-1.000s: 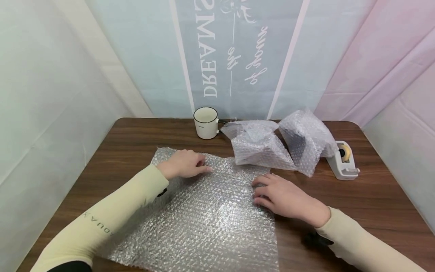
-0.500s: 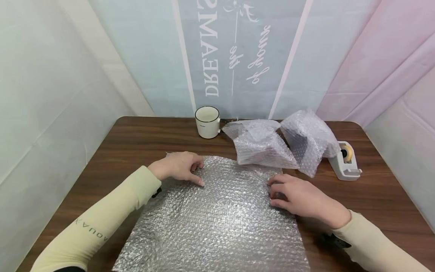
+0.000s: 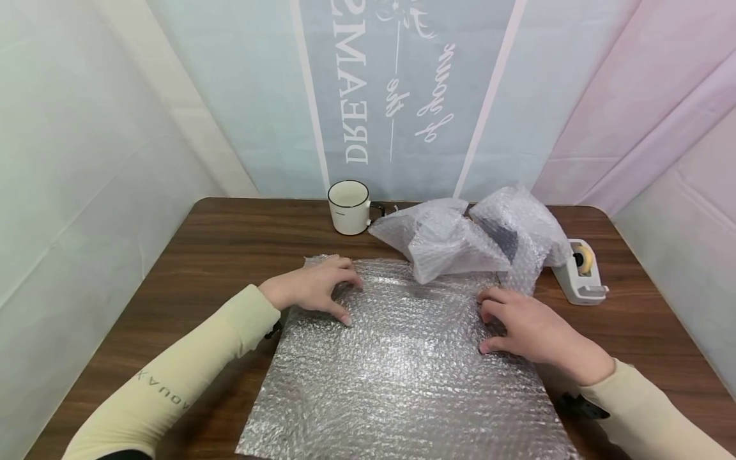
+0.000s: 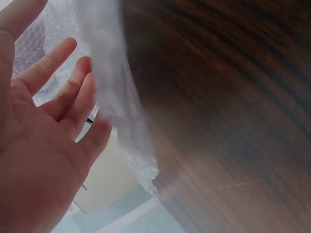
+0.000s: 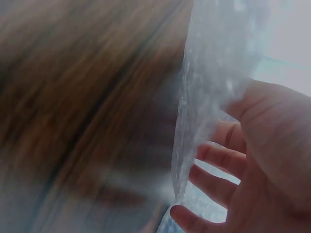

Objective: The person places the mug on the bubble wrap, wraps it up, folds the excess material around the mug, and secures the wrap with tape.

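Observation:
A large sheet of bubble wrap (image 3: 391, 358) lies flat over the front middle of the table in the head view. My left hand (image 3: 319, 284) rests at its upper left part, fingers loosely bent and thumb spread apart. At the right edge is my right hand (image 3: 531, 329), its relaxed fingertips touching the plastic. The left wrist view has the left hand (image 4: 48, 121) with fingers extended beside the sheet's edge (image 4: 116, 82). In the right wrist view, the spread fingers of the right hand (image 5: 262, 160) meet the sheet's edge (image 5: 194, 97).
A white mug (image 3: 349, 209) with a dark rim and handle stands at the back. To its right sit two bubble-wrapped bundles, the nearer one (image 3: 445, 239) overlapping the sheet's far edge and the other (image 3: 526, 223) beside it. A white tape dispenser (image 3: 581, 271) is at the far right.
The bubble wrap sheet has shifted right and turned straighter, both hands going along with it, the right one farther. The nearer wrapped bundle has tilted and moved slightly at its front.

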Tool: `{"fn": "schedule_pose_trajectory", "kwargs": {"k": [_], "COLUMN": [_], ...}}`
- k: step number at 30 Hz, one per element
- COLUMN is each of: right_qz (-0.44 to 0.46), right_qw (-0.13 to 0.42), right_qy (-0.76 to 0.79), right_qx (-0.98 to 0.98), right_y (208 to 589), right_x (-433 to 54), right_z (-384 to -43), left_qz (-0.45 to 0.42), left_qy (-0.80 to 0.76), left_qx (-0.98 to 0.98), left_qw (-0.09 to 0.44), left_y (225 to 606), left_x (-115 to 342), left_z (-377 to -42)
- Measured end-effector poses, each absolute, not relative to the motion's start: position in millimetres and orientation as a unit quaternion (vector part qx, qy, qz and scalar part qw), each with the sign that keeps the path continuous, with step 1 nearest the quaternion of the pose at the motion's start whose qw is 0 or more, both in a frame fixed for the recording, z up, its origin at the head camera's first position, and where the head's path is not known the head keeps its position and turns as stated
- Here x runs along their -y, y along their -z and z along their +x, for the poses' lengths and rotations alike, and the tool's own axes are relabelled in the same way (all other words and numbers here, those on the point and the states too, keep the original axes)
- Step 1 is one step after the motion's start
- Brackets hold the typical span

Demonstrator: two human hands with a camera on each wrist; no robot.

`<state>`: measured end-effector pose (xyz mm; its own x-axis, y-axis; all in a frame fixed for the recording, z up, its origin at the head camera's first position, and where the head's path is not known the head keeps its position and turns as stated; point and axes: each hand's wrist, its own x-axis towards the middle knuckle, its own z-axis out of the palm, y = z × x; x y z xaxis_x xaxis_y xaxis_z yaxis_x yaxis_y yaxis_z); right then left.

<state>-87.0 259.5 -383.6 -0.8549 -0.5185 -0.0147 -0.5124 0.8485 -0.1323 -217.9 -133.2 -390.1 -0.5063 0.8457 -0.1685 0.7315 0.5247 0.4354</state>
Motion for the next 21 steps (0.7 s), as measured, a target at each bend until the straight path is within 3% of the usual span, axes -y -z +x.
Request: {"fn": "schedule_pose_trajectory", "kwargs": {"k": [12, 21], "right_qz": [-0.23, -0.235], "right_qw": [0.052, 0.069], "right_qy": [0.088, 0.088], "right_qx": [-0.968, -0.966], "right_y": [385, 385], "right_x": [-260, -257], "right_z": [-86, -85], "left_qz": [0.455, 0.35], "left_qy": [-0.195, -0.29], "left_qx": [-0.857, -0.888], "left_qw": [0.14, 0.071], "left_y": [387, 373], "left_x": [131, 133], "left_z": [-237, -271]}}
